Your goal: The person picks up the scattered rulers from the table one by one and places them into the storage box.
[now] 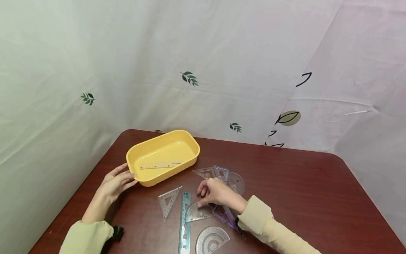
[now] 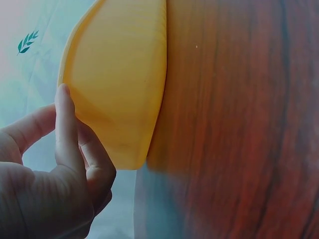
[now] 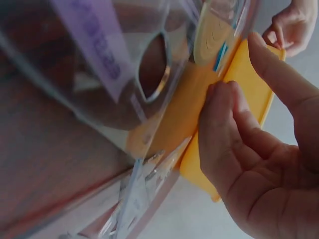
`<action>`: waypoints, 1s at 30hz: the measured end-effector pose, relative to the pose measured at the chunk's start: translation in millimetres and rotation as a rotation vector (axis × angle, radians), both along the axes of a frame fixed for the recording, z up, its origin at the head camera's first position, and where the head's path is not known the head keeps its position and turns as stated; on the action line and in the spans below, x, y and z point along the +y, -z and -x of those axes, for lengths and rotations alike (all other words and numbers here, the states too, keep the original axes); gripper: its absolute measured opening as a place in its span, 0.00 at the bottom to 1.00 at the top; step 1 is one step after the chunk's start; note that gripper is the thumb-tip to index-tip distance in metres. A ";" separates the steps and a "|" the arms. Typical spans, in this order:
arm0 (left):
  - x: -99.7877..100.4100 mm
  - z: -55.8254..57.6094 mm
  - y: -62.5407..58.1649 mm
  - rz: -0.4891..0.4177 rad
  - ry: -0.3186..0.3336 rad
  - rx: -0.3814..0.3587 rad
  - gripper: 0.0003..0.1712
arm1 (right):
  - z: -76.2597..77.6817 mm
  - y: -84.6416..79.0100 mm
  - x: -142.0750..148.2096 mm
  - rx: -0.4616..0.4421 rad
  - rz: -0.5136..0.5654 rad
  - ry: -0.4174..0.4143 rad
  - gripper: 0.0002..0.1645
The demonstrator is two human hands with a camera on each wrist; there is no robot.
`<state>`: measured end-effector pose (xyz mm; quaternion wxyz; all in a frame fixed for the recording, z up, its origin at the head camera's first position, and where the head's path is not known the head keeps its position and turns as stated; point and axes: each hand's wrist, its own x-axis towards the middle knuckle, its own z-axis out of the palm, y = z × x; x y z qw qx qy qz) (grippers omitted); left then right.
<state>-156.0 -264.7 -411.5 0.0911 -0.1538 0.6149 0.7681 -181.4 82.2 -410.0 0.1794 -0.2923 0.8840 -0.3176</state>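
At the left end of the yellow tray (image 1: 193, 164), my left hand (image 1: 114, 185) pinches the rim, thumb on the inner side and fingers outside. A short ruler (image 1: 158, 165) lies in the tray. My right hand (image 1: 219, 194) hovers over a cluster of clear drawing tools, fingers loosely bent and thumb apart, with nothing held. Beneath and around it are a clear protractor (image 1: 191, 214), a purple-edged set square (image 1: 226, 220), a blue-edged set square (image 1: 224, 169) and a clear rounded piece (image 1: 240, 181). The right wrist view shows a gap between thumb and fingers.
Between the hands lie a clear set square (image 1: 162, 206) and a blue ruler (image 1: 184, 233). Another protractor (image 1: 206, 238) is near the front edge. White patterned cloth (image 1: 215, 53) hangs behind the dark red-brown table (image 1: 301, 190).
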 end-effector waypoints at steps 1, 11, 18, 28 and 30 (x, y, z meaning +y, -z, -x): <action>0.0 0.0 -0.1 0.000 0.000 0.000 0.54 | -0.8 0.9 -0.1 -0.004 -0.006 -0.006 0.16; -0.2 0.0 -0.1 0.006 0.003 0.003 0.53 | -9.0 3.3 -1.8 0.072 -0.052 -0.078 0.22; 0.7 0.5 -1.3 0.003 -0.002 -0.004 0.54 | -16.7 0.2 -3.2 0.169 -0.147 -0.101 0.24; 0.0 0.0 -0.6 -0.003 0.001 0.000 0.54 | -24.1 -2.4 -6.9 0.274 -0.218 -0.154 0.30; 0.2 -0.1 -0.6 -0.004 0.000 0.000 0.54 | -24.8 -2.2 -7.5 0.271 -0.214 -0.146 0.30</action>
